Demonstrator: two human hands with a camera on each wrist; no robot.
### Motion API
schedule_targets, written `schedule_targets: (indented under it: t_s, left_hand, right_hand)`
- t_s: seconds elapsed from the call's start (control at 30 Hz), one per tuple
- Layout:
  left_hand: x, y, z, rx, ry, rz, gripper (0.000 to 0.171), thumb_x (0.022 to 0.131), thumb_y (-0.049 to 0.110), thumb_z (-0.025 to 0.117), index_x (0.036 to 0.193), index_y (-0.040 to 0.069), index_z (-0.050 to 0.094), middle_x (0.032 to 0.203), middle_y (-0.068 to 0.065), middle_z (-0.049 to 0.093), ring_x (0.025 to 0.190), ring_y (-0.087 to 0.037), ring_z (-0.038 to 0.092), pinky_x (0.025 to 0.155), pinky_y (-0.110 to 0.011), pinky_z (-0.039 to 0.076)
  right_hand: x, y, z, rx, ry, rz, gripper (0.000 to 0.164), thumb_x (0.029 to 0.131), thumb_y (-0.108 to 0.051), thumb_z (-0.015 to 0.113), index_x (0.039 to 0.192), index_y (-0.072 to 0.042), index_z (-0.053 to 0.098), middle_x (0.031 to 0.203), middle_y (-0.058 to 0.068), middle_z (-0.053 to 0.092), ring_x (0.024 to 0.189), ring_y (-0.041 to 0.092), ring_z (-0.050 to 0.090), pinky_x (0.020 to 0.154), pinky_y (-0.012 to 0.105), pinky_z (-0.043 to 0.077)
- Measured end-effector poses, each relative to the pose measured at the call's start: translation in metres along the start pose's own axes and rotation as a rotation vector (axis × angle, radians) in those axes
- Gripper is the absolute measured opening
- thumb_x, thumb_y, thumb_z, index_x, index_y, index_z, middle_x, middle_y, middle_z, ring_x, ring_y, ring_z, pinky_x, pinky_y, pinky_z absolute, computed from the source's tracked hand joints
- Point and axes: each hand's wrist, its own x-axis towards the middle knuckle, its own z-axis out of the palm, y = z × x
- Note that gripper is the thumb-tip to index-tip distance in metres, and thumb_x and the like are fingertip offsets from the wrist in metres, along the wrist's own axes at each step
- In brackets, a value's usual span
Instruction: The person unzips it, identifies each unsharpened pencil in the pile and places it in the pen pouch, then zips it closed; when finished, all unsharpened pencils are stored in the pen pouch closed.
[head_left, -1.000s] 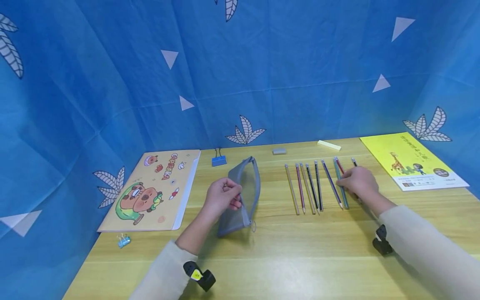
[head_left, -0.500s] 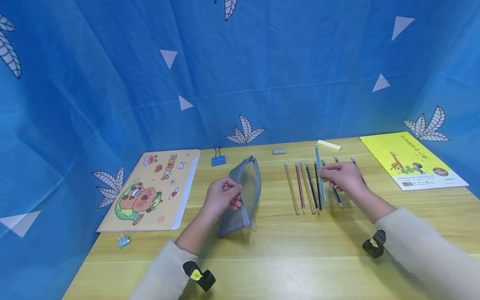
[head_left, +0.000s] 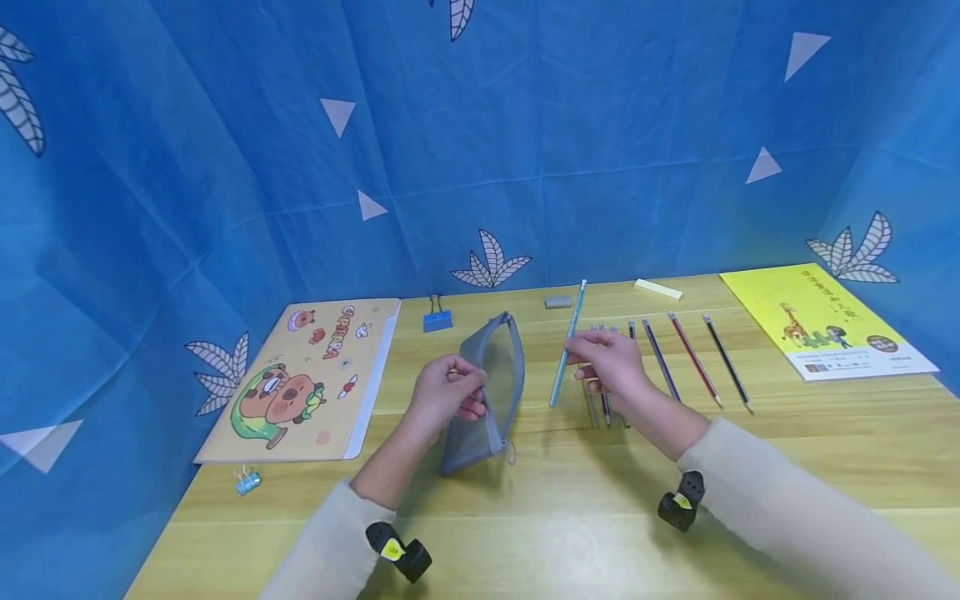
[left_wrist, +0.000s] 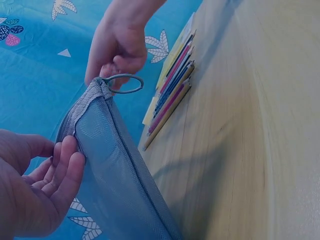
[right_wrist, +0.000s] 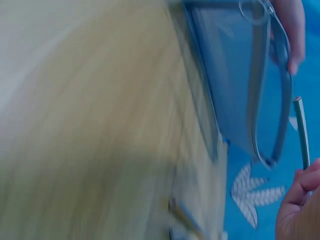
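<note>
Right hand point(head_left: 611, 364) pinches blue pencil point(head_left: 573, 321) near mid-shaft, likely light, stiff, smooth; left hand point(head_left: 446, 390) pinches mesh pouch point(head_left: 468, 442), probably soft, best held at its rim

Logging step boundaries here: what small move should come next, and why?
Probably the right hand should carry the blue pencil left into the gray pouch: it pinches the pencil apart from the pouch, whose mouth gapes open, its edge held by the left hand.
</note>
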Motion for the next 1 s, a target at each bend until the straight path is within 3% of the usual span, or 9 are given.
schedule_targets:
  t_s: [0.17, 0.43, 0.67, 0.87, 1.0]
  left_hand:
    - [-0.006, 0.008, 0.002, 0.013, -0.004, -0.007, 0.013, 0.082, 0.007, 0.056, 0.089, -0.002, 0.05, 0.064, -0.011, 0.056, 0.048, -0.016, 0.057, 0.052, -0.033, 0.052]
    - [0.005, -0.005, 0.004, -0.015, -0.027, 0.001, 0.017, 0.082, 0.011, 0.058, 0.09, -0.001, 0.05, 0.066, -0.012, 0.058, 0.05, -0.018, 0.058, 0.053, -0.033, 0.052]
    - [0.007, -0.007, 0.006, -0.02, -0.024, 0.013, 0.016, 0.082, 0.01, 0.057, 0.09, -0.001, 0.049, 0.066, -0.013, 0.058, 0.05, -0.017, 0.058, 0.052, -0.032, 0.052]
    - [0.004, -0.006, 0.012, -0.008, -0.073, 0.028, 0.015, 0.082, 0.008, 0.056, 0.089, -0.003, 0.049, 0.065, -0.011, 0.057, 0.049, -0.016, 0.058, 0.051, -0.03, 0.052]
    - [0.003, -0.006, 0.014, 0.007, -0.067, 0.025, 0.015, 0.083, 0.009, 0.056, 0.089, -0.003, 0.049, 0.066, -0.012, 0.057, 0.05, -0.017, 0.058, 0.052, -0.032, 0.052]
  right_hand:
    - [0.001, 0.006, 0.027, 0.086, 0.003, -0.003, 0.038, 0.081, -0.015, 0.059, 0.113, -0.003, 0.044, 0.072, 0.005, 0.062, 0.044, 0.009, 0.052, 0.035, 0.016, 0.035]
    - [-0.004, 0.019, 0.055, -0.024, -0.072, 0.06, 0.027, 0.078, -0.011, 0.06, 0.101, -0.003, 0.049, 0.071, 0.01, 0.062, 0.04, 0.009, 0.046, 0.033, 0.016, 0.03]
    - [-0.005, 0.022, 0.06, -0.147, -0.108, 0.064, 0.024, 0.074, -0.009, 0.06, 0.095, -0.004, 0.051, 0.071, 0.012, 0.063, 0.039, 0.008, 0.041, 0.035, 0.02, 0.025]
    - [0.002, 0.02, 0.063, -0.26, -0.169, 0.068, 0.022, 0.072, -0.007, 0.058, 0.092, -0.002, 0.052, 0.068, 0.011, 0.062, 0.038, 0.007, 0.037, 0.033, 0.019, 0.024]
    - [0.005, 0.022, 0.062, -0.262, -0.214, 0.108, 0.026, 0.075, -0.013, 0.061, 0.097, -0.002, 0.053, 0.069, 0.012, 0.062, 0.038, 0.008, 0.04, 0.033, 0.018, 0.025]
